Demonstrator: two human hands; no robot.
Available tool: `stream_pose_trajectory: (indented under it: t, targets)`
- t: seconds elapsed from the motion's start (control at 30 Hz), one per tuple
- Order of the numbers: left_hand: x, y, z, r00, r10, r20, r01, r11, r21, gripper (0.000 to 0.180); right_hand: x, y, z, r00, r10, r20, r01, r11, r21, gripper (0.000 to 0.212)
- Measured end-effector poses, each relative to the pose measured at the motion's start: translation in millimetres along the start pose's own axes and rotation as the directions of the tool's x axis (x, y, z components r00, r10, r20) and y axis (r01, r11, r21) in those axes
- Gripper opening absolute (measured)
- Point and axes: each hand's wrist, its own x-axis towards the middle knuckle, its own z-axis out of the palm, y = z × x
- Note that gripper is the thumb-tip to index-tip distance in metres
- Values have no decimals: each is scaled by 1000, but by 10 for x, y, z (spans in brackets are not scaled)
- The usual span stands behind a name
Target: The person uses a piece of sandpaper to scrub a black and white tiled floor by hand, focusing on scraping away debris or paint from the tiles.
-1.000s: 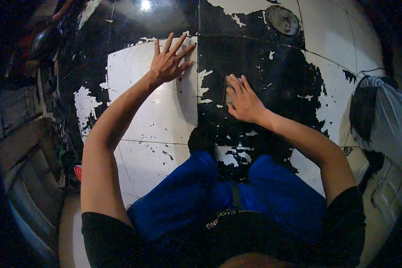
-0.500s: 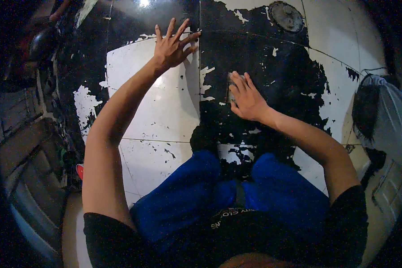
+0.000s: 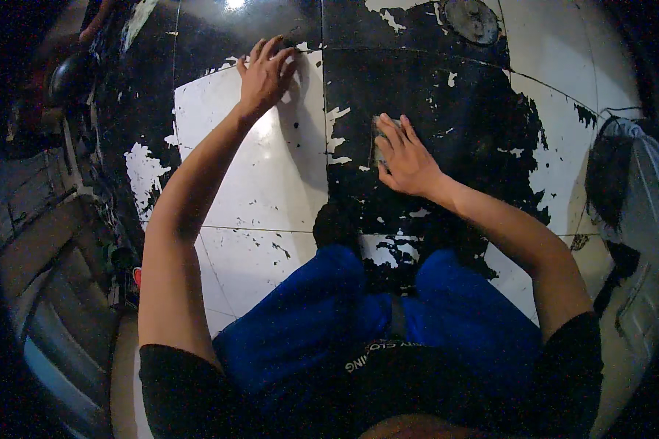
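Near the top of the head view, my left hand [image 3: 264, 82] touches down where the glossy black coating [image 3: 250, 25] meets a white floor tile [image 3: 249, 157]. Its fingers are bent and spread, with nothing visible in them. My right hand [image 3: 408, 159] lies over a flat greyish piece [image 3: 378, 140] on the patchy black area in front of my knees. The fingers cover most of that piece and only its left edge shows, so its kind cannot be made out.
Peeled, ragged black patches [image 3: 447, 110] run over the white tiles. A round plate [image 3: 470, 20] is set in the floor at the far right. Bags [image 3: 622, 172] stand at the right edge. Dark clutter [image 3: 69, 77] and grey panels [image 3: 66, 293] line the left side.
My left hand has shifted a little to the left, and its outstretched fingers have bent. My right hand stays in nearly the same place on the flat piece.
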Motion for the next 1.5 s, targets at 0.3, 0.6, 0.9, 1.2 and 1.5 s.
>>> stream_pose_trajectory:
  t: [0.3,0.6,0.9,1.2,1.5]
  targets:
    - [383,-372,180,993,-93,-75,75,974,-213,28,27,-22,-26,999,20,41,-20,1000,9,53]
    - [526,-304,103,999,-7,-52,-6,973,-231,23,-9,9,40,1000,5,-23,-5,1000,-10,50]
    - [528,-327,179,991,87,-97,-106,973,-205,19,-11,1,20,1000,11,-8,-11,1000,-3,52]
    - [593,-362,91,981,192,-18,-193,971,-141,20,-9,-8,23,999,-2,-39,2,1000,-4,55]
    - [676,-207,-40,982,134,135,-134,991,-14,17,-10,13,28,1000,2,-5,-2,1000,-12,55]
